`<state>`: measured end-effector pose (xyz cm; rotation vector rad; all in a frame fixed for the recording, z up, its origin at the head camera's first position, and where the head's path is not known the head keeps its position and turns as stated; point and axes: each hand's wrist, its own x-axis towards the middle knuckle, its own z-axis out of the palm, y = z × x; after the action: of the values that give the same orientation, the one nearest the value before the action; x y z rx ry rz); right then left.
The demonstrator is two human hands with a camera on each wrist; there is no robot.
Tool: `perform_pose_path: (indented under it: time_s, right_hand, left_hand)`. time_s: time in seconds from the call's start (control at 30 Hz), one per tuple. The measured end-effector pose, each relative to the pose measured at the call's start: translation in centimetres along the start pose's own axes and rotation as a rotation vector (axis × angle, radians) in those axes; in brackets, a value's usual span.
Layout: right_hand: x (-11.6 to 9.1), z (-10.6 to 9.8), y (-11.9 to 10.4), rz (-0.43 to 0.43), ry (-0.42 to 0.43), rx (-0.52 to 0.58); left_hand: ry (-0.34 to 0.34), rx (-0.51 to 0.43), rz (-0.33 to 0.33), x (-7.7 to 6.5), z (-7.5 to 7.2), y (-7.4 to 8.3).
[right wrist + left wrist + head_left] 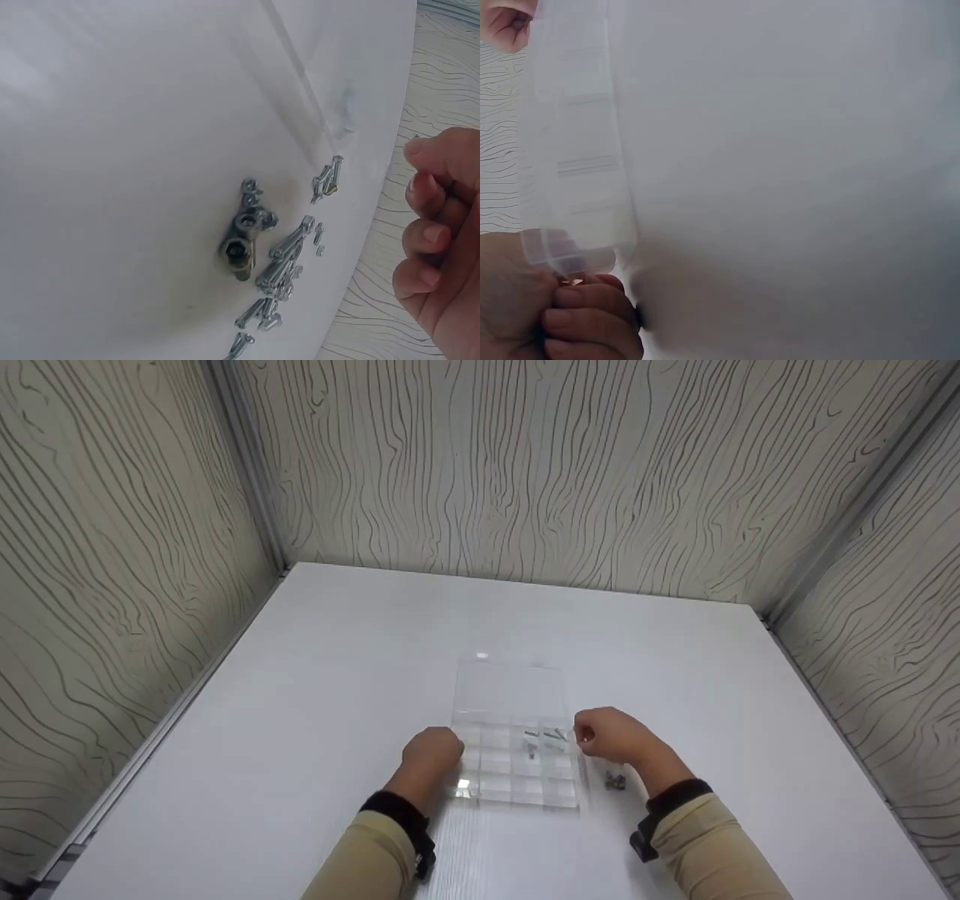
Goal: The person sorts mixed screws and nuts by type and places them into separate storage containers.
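A clear plastic compartment box (495, 765) lies on the white table with its lid (510, 690) folded back. Several metal screws (555, 735) lie in its upper right compartments. My left hand (435, 750) grips the box's left edge with curled fingers; in the left wrist view a small shiny bit shows between thumb and fingers (592, 326), too small to name. Just off the right edge hovers my right hand (611, 733), fingers curled in. In the right wrist view its fingers (424, 236) are bent, and whether they pinch something small is hidden.
A small pile of metal nuts and bolts (615, 781) lies on the table right of the box, below my right hand. Several more screws (281, 262) show beyond it in the right wrist view. Patterned walls (487, 472) enclose the table (337, 660).
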<state>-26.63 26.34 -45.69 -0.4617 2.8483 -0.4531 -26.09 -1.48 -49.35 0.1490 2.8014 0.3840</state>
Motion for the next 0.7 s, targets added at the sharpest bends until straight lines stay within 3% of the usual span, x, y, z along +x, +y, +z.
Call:
perform_pose_path:
  time_s: [0.2, 0.5, 0.6, 0.7]
  right_hand:
    - [0.5, 1.0, -0.8, -0.059, 0.011, -0.015]
    - [0.8, 1.6, -0.8, -0.081, 0.030, -0.014]
    - [0.8, 1.3, -0.4, -0.046, 0.068, 0.003]
    - [0.9, 0.9, 0.0, 0.072, 0.105, 0.059]
  left_hand:
    - [0.009, -0.062, -0.040, 0.1, 0.2, 0.0]
    - [0.030, -0.130, -0.073, 0.1, 0.1, 0.1]
    - [0.039, -0.145, -0.079, 0.0, 0.0, 0.1]
    - [0.051, -0.160, -0.080, 0.0, 0.0, 0.1]
